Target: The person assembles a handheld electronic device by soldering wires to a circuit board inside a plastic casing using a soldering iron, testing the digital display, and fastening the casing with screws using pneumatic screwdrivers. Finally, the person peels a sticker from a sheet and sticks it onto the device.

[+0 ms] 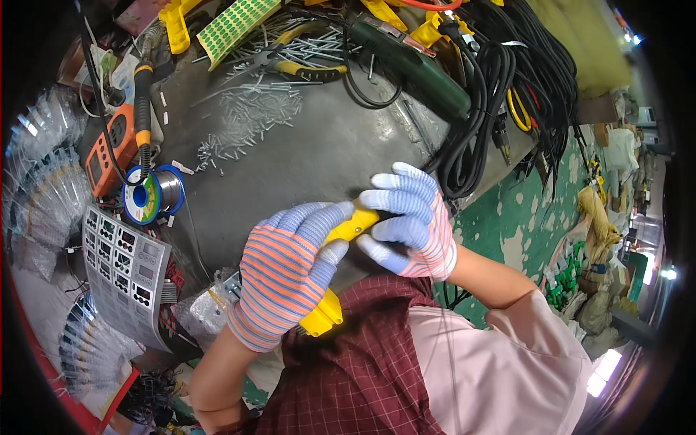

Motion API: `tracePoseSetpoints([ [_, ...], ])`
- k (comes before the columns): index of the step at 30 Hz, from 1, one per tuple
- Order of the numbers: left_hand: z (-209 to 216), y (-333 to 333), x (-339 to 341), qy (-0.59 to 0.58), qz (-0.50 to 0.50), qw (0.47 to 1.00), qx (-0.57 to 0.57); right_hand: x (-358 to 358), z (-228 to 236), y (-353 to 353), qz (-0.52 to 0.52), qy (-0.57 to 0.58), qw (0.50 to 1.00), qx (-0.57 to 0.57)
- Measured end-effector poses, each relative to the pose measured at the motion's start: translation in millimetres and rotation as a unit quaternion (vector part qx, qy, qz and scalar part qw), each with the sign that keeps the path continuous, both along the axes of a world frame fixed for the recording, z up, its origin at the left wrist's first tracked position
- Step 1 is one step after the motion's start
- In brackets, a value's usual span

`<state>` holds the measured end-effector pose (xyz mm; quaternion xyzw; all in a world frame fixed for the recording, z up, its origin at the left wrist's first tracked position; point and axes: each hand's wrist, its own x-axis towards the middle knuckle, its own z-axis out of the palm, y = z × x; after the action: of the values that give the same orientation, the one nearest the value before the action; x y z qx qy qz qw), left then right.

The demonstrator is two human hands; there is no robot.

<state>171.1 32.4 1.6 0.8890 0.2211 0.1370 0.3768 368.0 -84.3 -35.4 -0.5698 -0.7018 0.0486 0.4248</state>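
Note:
Both my hands wear striped knit gloves with blue-grey fingers. My left hand (286, 264) is wrapped round a yellow plastic housing (349, 224), long and handle-like, with a small round hole near its upper end. Its wider lower end shows below my left palm; the middle is hidden by the glove. At the upper end, my right hand (409, 221) has its fingers curled about the tip, the fingertips against or very near the plastic. Whether anything small sits between the right thumb and forefinger cannot be made out. The housing is tilted, above my lap at the bench's near edge.
On the dark bench (290, 159) lie loose screws (254, 112), yellow-handled pliers (312, 70), a solder spool (154, 194) and a soldering iron (143, 101). A dark green cylindrical tool (413, 69) and coiled black cables (493, 94) lie right. A printed label sheet (123, 268) stands left.

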Motion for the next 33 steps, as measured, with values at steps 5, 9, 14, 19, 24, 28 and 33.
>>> tracePoseSetpoints([
  [5,-3.8,-6.2,4.4,-0.002,0.037,0.996,0.084,25.1,34.6,43.8,-0.023,-0.009,1.0,-0.011],
  [9,-1.7,-6.2,3.2,-0.029,0.041,0.996,0.08,35.9,35.5,124.7,-0.013,-0.204,0.978,-0.05],
  [14,-1.6,13.6,-1.0,-0.051,0.129,0.99,-0.001,16.9,53.7,195.1,0.004,-0.387,0.867,-0.313],
  [19,-10.2,68.6,9.9,-0.035,0.213,0.965,0.149,22.1,59.7,209.7,0.013,-0.382,0.855,-0.35],
  [24,-23.2,115.9,40.5,0.079,0.18,0.938,0.284,55.5,54.0,151.1,0.018,0.092,0.963,-0.254],
  [28,-27.1,141.7,68.9,0.173,0.121,0.914,0.347,33.5,55.8,70.1,-0.031,0.348,0.918,-0.186],
  [33,-17.1,153.9,75.3,0.238,0.019,0.897,0.372,9.0,41.0,6.0,-0.098,0.458,0.871,-0.148],
])
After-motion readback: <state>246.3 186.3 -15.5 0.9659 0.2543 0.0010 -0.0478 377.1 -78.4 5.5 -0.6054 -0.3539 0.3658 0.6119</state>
